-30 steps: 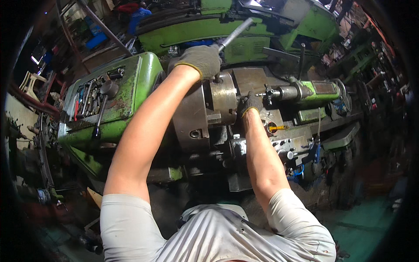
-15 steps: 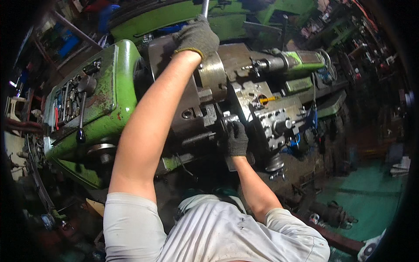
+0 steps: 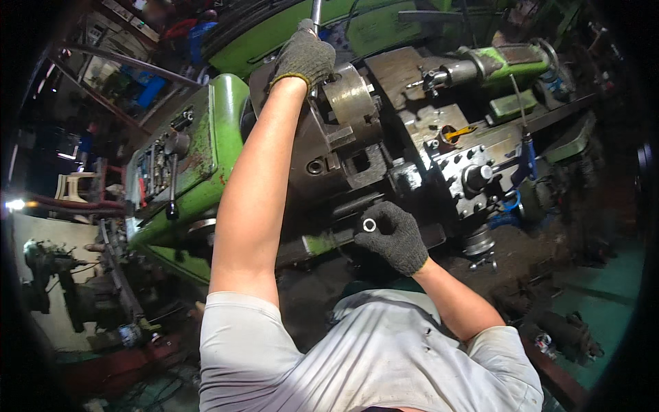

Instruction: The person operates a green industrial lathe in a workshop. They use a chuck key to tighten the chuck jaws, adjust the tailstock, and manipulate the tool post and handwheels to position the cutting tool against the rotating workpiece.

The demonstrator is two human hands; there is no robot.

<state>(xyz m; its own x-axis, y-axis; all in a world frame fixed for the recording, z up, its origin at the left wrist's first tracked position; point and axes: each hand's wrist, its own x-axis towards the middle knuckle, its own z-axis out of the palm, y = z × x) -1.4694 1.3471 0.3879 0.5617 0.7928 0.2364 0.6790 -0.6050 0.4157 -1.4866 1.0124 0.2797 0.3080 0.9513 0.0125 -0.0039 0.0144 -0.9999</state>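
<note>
My left hand [image 3: 305,58], in a dark grey knit glove, is closed round a bright metal bar [image 3: 316,12] at the far side of the lathe chuck [image 3: 281,168]. The bar's end sticks up out of the fist; its lower part is hidden. My right hand [image 3: 395,237], gloved alike, is curled on the near side, below the chuck. Within its fingers shows the bright ring-shaped end of a metal tube [image 3: 369,225]; the rest of it is covered. Between the hands are the chuck's heavy jaws [image 3: 364,165] and a shiny round workpiece [image 3: 349,96].
At the left stands the green headstock [image 3: 230,117], with loose tools and a ball-ended lever [image 3: 173,189] on it. A bolted tool post [image 3: 473,178] is right of my right hand. Beyond it sits the green tailstock [image 3: 511,65]. A yellow-handled tool [image 3: 460,132] lies on the carriage.
My right hand has drawn back from beside the chuck toward my body, turning so the tube's ring end shows. My left hand keeps its hold on the bar. The whole view has shifted.
</note>
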